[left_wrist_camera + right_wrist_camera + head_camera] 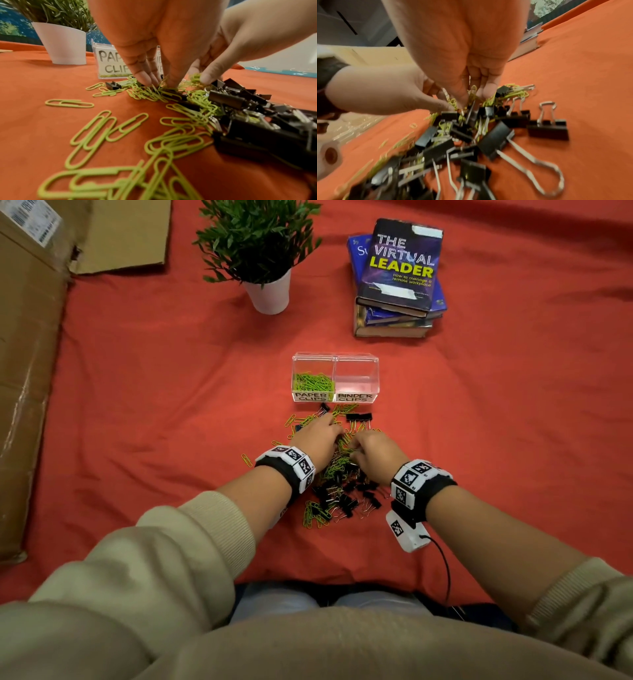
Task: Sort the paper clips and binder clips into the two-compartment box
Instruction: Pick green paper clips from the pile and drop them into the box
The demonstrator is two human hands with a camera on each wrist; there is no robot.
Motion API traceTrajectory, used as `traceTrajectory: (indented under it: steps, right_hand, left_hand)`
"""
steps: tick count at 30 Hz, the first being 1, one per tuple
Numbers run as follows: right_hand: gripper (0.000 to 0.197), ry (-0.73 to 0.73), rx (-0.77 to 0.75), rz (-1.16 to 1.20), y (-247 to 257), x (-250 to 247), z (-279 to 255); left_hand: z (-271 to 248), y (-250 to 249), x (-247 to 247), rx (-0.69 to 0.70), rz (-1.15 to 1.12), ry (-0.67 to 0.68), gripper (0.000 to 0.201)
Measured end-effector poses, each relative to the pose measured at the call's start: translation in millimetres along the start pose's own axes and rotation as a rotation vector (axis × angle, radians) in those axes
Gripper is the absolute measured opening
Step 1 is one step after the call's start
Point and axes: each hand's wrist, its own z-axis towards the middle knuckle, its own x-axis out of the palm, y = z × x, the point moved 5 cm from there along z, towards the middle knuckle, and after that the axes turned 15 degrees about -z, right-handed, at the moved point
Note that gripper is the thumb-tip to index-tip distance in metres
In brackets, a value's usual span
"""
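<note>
Both hands worked the mixed pile near the two-compartment box (pixel 335 361): left hand (pixel 317 440) fingers (pixel 143 77) pressed straight into green paper clips (pixel 145 93); right hand (pixel 375 450) fingers (pixel 488 89) narrowed, pinching a paper clip, binder clips (pixel 493 143) nearer.

Head view looks down from above; both wrist views sit low, sharing the clip pile (pixel 337 474).

It looks like an office or study desk set up for recording: a surface (pixel 137 378) under an orange-red cloth carries a stack of management books (pixel 397 278), a potted plant (pixel 260 251) and a labelled clear box (pixel 335 378), with flattened cardboard (pixel 30 337) alongside.
</note>
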Motion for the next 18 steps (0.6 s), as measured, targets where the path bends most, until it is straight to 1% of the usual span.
traceTrajectory:
  steps: [3, 5, 7, 8, 10, 13, 15, 17, 18]
  right_hand:
    - [0.008, 0.012, 0.075, 0.2, -9.8, -10.7, -1.1]
    - [0.007, 0.042, 0.106, 0.345, -15.8, -19.7, -1.9]
    - [0.004, 0.068, 0.1, 0.433, -20.7, -32.1, -2.4]
    - [0.003, 0.076, 0.092, 0.455, -23.2, -38.9, -2.2]
    - [0.005, 0.079, 0.074, 0.5, -27.3, -53.4, -0.6]
    - [0.006, 0.034, 0.066, 0.541, -32.9, -78.5, 5.5]
    - [0.004, 0.002, 0.067, 0.573, -33.9, -96.1, 9.6]
    - [0.006, -0.028, 0.056, 0.615, -32.8, -109.6, 16.7]
    - [0.004, -0.04, 0.042, 0.636, -30.3, -114.4, 21.2]
  left_hand:
    - [-0.9, -0.8, -2.5, -0.008, 0.014, -0.007, 0.027]
    - [-2.6, -3.0, -4.3, -0.007, 0.023, -0.027, 0.028]
    - [-3.6, -8.1, -5.5, 0.037, 0.023, -0.06, 0.034]
    - [-3.6, -10.8, -4.6, 0.067, 0.022, -0.051, 0.039]
    - [-2.9, -12.7, 0.3, 0.09, -0.025, 0.017, 0.05]
    - [-2.4, -9.4, 5.2, 0.082, -0.065, 0.082, 0.055]
    - [-3.4, -8.9, 5.7, 0.084, -0.032, 0.096, 0.05]
    - [-5.8, -11.3, 5.5, 0.102, 0.038, 0.116, 0.04]
    - [-7.2, -13.5, 5.4, 0.122, 0.074, 0.119, 0.035]
